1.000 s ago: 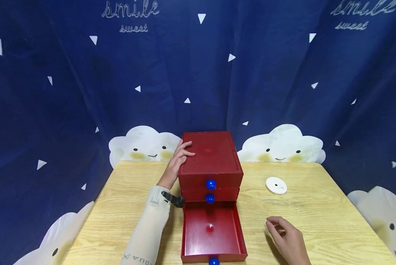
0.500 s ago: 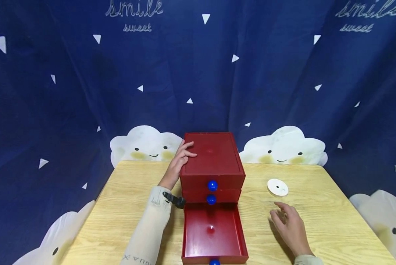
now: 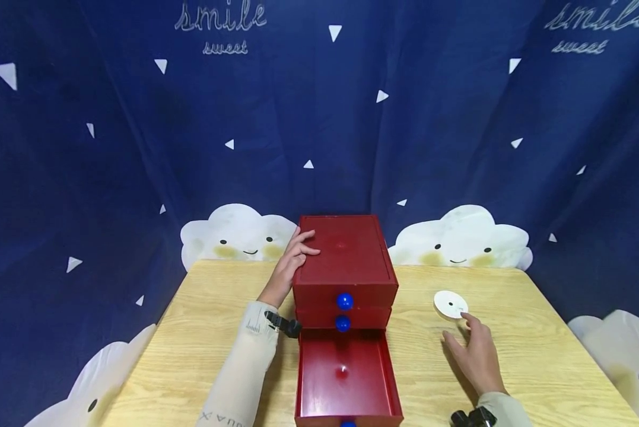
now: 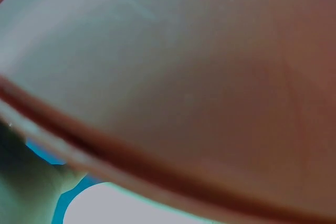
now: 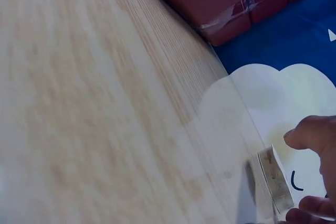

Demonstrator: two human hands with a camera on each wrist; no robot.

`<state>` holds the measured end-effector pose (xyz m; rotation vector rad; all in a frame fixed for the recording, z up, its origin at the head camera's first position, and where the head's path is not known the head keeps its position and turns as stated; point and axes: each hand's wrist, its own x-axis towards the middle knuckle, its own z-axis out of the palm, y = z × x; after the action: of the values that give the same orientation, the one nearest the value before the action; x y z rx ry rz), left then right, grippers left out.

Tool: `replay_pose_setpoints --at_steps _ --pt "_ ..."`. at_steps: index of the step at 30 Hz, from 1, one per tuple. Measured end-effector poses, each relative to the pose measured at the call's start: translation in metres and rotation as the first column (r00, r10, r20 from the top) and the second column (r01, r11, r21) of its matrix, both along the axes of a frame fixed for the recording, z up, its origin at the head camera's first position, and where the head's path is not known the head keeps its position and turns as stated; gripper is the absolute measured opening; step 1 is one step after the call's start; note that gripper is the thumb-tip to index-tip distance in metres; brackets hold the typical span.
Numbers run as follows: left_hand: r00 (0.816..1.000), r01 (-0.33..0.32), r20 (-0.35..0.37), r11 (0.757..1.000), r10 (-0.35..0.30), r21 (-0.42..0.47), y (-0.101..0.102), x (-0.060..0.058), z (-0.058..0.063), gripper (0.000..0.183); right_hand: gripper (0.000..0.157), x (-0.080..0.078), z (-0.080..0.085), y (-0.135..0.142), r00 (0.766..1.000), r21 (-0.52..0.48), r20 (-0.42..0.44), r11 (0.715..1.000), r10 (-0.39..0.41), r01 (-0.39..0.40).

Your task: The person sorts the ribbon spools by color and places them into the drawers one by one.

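Note:
A red drawer cabinet (image 3: 346,255) with blue ball knobs stands in the middle of the table, its bottom drawer (image 3: 346,379) pulled out. My left hand (image 3: 292,261) rests at the cabinet's left side, fingers laid over the top edge; its thumb is hidden. The left wrist view is filled by a blurred reddish cabinet surface (image 4: 184,93). To the right lies a white round disc (image 3: 447,301) with a dark spot at its middle; the right wrist view shows its thick side (image 5: 275,179). My right hand (image 3: 479,353) reaches there, thumb and fingers apart, fingertips close to the disc's near edge.
The wooden table (image 3: 207,356) extends on both sides of the cabinet. A dark blue curtain (image 3: 276,107) with white triangles hangs behind, and cloud shapes (image 3: 460,237) show along the table's back edge.
My right hand has moved forward from beside the open drawer to the disc, its thumb and fingers spreading. The left hand and cabinet stay put; the view shifts slightly.

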<state>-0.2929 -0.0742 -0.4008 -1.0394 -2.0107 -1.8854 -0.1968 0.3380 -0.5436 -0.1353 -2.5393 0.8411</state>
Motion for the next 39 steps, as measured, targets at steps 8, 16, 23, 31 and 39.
replay_pose_setpoints --at_steps 8,16,23,31,39 --pt "1.0 0.006 -0.013 1.0 -0.006 -0.002 0.002 -0.002 -0.002 0.034 0.077 -0.014 0.002 0.009 0.996 0.004 0.082 0.999 -0.035 0.035" --pt "1.0 -0.008 -0.008 1.0 0.008 0.007 0.0 -0.003 -0.001 0.034 0.09 -0.037 -0.003 0.014 0.987 0.017 0.137 0.997 -0.082 0.08" --pt "1.0 -0.002 -0.011 1.0 0.002 0.005 0.002 -0.004 -0.003 0.035 0.095 -0.047 -0.002 0.018 0.98 0.011 0.167 0.994 -0.109 0.109" --pt "1.0 -0.009 0.004 1.0 0.009 -0.002 0.0 -0.001 -0.002 0.035 0.102 -0.062 0.0 0.015 0.96 0.036 0.232 0.987 -0.16 0.156" --pt "1.0 -0.012 -0.014 1.0 0.012 -0.004 0.0 -0.001 -0.003 0.034 0.101 -0.069 0.0 0.011 0.946 0.088 0.273 0.984 -0.176 0.158"
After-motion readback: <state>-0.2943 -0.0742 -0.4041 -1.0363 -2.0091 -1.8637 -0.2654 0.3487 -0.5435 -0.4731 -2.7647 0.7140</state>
